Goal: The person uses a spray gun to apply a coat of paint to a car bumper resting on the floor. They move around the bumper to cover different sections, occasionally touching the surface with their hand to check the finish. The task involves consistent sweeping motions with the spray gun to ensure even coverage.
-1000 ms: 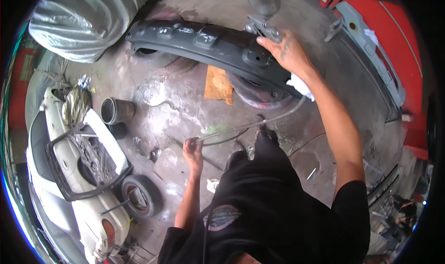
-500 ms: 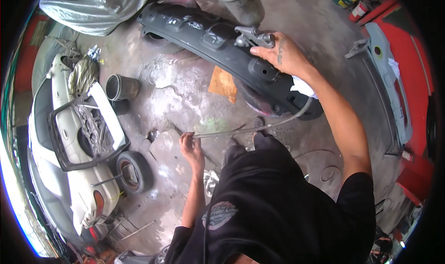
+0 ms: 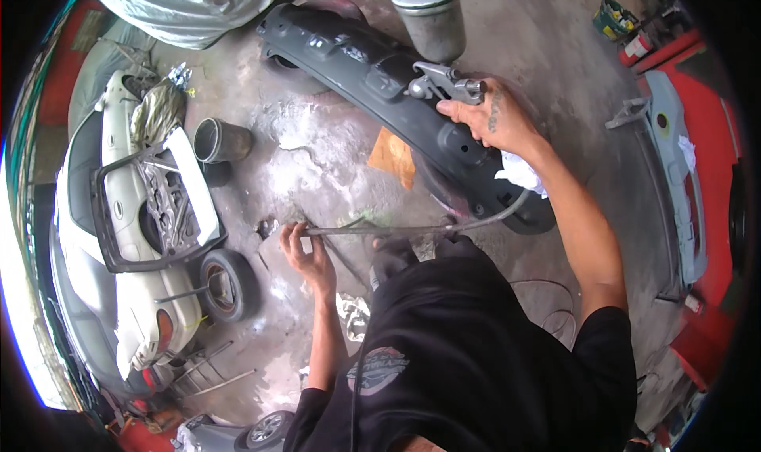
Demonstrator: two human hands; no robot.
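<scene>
Gripping a silver-grey metal spray gun (image 3: pixel 452 86) with a lidded, tapered cup (image 3: pixel 430 25), just right of the frame's upper centre.

Wrapping the fingers of the right hand (image 3: pixel 514 123) around the mostly hidden handle; pinching a slim, grey, flexible hose (image 3: pixel 380 231) narrowly in the fingers of the left hand (image 3: pixel 311 263), left of centre. Facing a long, dark-grey, moulded panel (image 3: pixel 341 63) at upper centre. Probably finding the gun rigid, smooth and top-heavy with its cup, perhaps turning slippery if wet; best holding it by the handle, sparing the delicate-looking front. Likely finding the hose light and pliable, needing only loose support along its length.
</scene>
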